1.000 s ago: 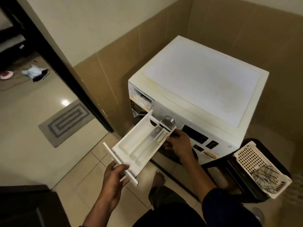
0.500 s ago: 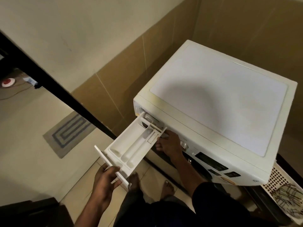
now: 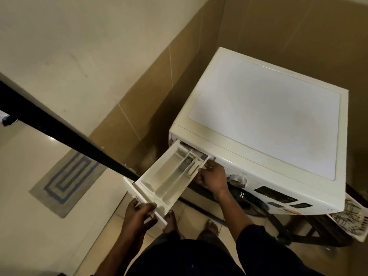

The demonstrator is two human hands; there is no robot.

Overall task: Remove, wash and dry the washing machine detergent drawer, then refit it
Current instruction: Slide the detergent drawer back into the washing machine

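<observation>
- Drawer [image 3: 171,176] back end was hidden inside the washing machine [image 3: 264,124] slot, so I couldn't tell how deep it sat; most of it stuck out from the machine's front.
- Basket [image 3: 350,218] beside the machine was cut off by the frame edge.
- My left hand [image 3: 139,216] gripped the drawer's front panel, farthest from the machine.
- My right hand [image 3: 213,176] curled round the drawer's side wall, close against the machine front.
</observation>
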